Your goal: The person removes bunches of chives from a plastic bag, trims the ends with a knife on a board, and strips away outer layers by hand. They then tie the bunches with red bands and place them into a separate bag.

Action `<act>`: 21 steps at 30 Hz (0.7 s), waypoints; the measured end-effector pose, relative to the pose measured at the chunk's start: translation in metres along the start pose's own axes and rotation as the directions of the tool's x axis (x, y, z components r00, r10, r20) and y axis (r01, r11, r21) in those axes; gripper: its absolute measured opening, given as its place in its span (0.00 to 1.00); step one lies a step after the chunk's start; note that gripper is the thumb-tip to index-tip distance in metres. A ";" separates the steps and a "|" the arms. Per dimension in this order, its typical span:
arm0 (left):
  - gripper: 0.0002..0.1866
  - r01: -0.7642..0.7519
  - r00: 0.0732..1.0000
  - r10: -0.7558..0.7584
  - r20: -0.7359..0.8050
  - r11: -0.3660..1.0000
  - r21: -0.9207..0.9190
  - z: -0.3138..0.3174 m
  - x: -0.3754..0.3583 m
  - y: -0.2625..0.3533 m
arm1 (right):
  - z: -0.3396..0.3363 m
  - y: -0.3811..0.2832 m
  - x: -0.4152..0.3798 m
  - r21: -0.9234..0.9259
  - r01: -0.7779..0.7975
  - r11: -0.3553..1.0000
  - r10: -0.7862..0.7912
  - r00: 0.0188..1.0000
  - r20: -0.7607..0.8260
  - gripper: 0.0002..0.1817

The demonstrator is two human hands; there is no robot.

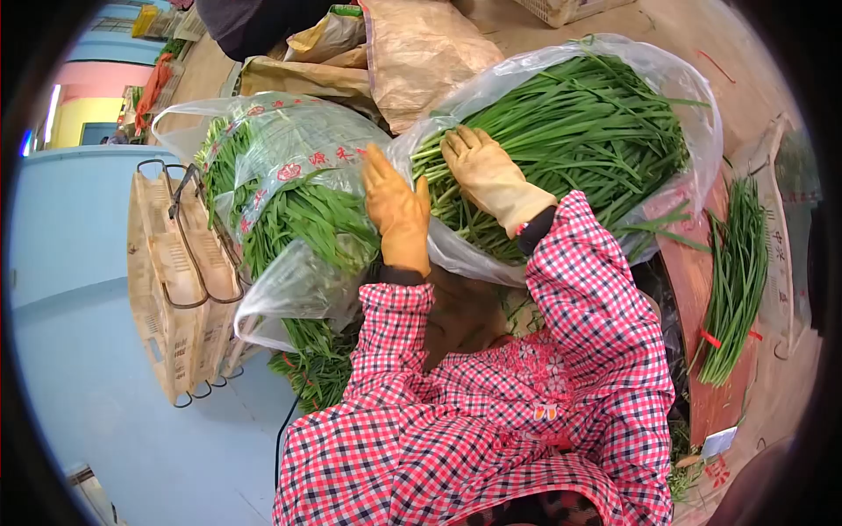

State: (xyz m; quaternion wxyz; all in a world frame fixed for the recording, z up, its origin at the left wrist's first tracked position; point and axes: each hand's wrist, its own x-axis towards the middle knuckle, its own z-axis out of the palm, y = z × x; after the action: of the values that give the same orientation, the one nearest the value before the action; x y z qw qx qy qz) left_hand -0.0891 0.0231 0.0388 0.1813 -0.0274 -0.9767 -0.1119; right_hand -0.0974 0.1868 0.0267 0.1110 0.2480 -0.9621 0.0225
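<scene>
Through my feed, my right hand [489,174] is open, fingers resting on the stem end of the greens [583,131], which spread beyond it in the clear bag [702,92]. My left hand [397,210] is open, fingers straight, beside the printed bag [320,140]. Well right of both lies a banded bunch [735,263].

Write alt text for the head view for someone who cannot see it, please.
A gloved right hand rests on long greens in an open bag; the gloved left hand is beside a printed bag of greens. A red-tied bunch lies at right.
</scene>
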 end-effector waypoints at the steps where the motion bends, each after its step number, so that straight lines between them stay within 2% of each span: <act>1: 0.35 0.115 0.979 -0.110 0.174 0.993 -0.021 0.006 0.008 0.005 | 0.008 0.005 0.001 0.001 0.011 1.000 -0.011 1.000 0.023 0.25; 2: 0.31 0.239 0.917 -0.219 0.332 0.971 -0.020 0.006 0.013 0.007 | 0.014 0.005 0.002 0.000 0.035 0.999 -0.034 0.999 0.040 0.25; 3: 0.28 0.358 0.817 -0.315 0.483 0.934 0.003 0.005 0.015 0.008 | 0.016 0.003 0.003 0.001 0.057 0.998 -0.057 0.997 0.059 0.26; 4: 0.21 0.276 0.958 -0.257 0.130 0.948 -0.162 0.020 0.001 -0.003 | 0.018 0.004 0.005 -0.004 0.054 0.999 -0.054 0.998 0.045 0.27; 5: 0.18 0.341 0.940 -0.332 0.077 0.907 -0.246 0.024 -0.001 -0.011 | 0.019 0.009 0.009 -0.001 0.061 0.998 -0.061 0.997 0.045 0.30; 7: 0.14 0.446 0.870 -0.492 -0.010 0.797 -0.408 -0.006 0.011 -0.009 | 0.017 0.016 0.017 0.012 0.080 0.997 -0.080 0.996 0.047 0.34; 8: 0.13 0.481 0.817 -0.565 0.115 0.557 -0.677 -0.010 0.017 -0.004 | 0.017 0.021 0.019 0.023 0.072 0.997 -0.073 0.997 0.023 0.29; 11: 0.12 0.433 0.823 -0.565 0.061 0.553 -0.712 -0.017 0.022 0.000 | 0.015 0.029 0.037 -0.023 0.126 0.992 -0.123 0.988 0.095 0.29; 12: 0.12 0.439 0.819 -0.568 0.080 0.531 -0.725 -0.019 0.024 0.003 | 0.007 0.029 0.042 0.034 0.110 0.993 -0.114 0.970 0.213 0.26; 14: 0.13 0.453 0.810 -0.575 0.120 0.482 -0.750 -0.022 0.022 0.009 | 0.025 0.028 0.041 -0.048 0.133 0.990 -0.126 0.984 0.125 0.25; 16: 0.12 0.398 0.832 -0.555 0.029 0.558 -0.728 -0.011 0.026 -0.001 | 0.041 0.021 0.028 -0.075 0.107 0.991 -0.102 0.993 0.058 0.23; 17: 0.12 0.371 0.838 -0.546 -0.018 0.593 -0.715 -0.007 0.027 -0.006 | 0.043 0.016 0.017 -0.066 0.112 0.992 -0.105 0.990 0.098 0.23; 19: 0.11 0.394 0.828 -0.561 0.013 0.564 -0.726 -0.016 0.030 -0.001 | 0.038 0.006 0.002 -0.051 0.127 0.991 -0.116 0.978 0.172 0.23; 20: 0.11 0.404 0.824 -0.566 0.030 0.549 -0.732 -0.019 0.031 0.002 | 0.039 0.007 -0.001 -0.083 0.148 0.985 -0.137 0.983 0.124 0.23; 21: 0.10 0.391 0.825 -0.565 0.028 0.534 -0.749 -0.020 0.031 0.004 | 0.032 0.007 0.004 -0.063 0.153 0.986 -0.135 0.964 0.231 0.25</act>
State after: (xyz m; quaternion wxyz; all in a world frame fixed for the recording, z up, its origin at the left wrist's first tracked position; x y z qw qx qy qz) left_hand -0.1103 0.0225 0.0687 0.2229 0.1853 -0.7921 -0.5371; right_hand -0.1108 0.1876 -0.0035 0.0120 0.3137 -0.9480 -0.0527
